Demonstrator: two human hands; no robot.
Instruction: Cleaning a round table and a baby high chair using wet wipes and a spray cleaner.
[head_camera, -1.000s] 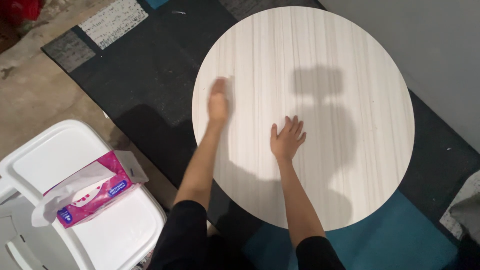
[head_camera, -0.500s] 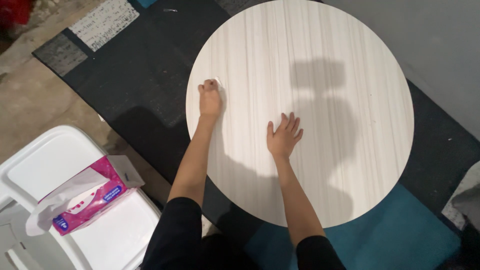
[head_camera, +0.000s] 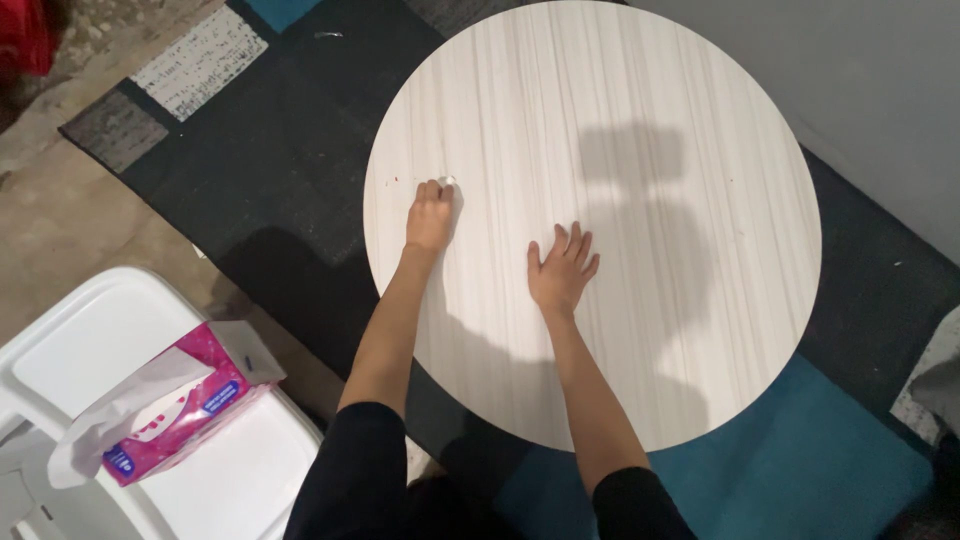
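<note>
Head view looks straight down on a round, pale wood-grain surface (head_camera: 640, 110), where the left hand (head_camera: 431, 215) is curled into a loose fist around a small white wad of tissue (head_camera: 449, 181). Only a corner of the tissue peeks out past the knuckles, pressed against the surface near its left edge. The right hand (head_camera: 560, 272) lies flat and open, fingers spread, palm down near the middle of the surface, holding nothing.

Judging from this, the step in hand is wiping the top with the tissue. To do it well, the pressure should come through the fingertips onto the wad rather than through the knuckles, so the tissue stays flat and does not roll out from under the hand. A few faint reddish specks show near the left rim, just beside the fist; short overlapping strokes along the grain would likely lift them better than one long sweep. The open right hand is well placed to steady the top, and should stay planted while the other works.

A pink tissue box (head_camera: 175, 405) with a sheet pulled up sits on a white plastic chair (head_camera: 90, 330) well apart, at the lower left, over a dark patchwork rug (head_camera: 280, 150).
</note>
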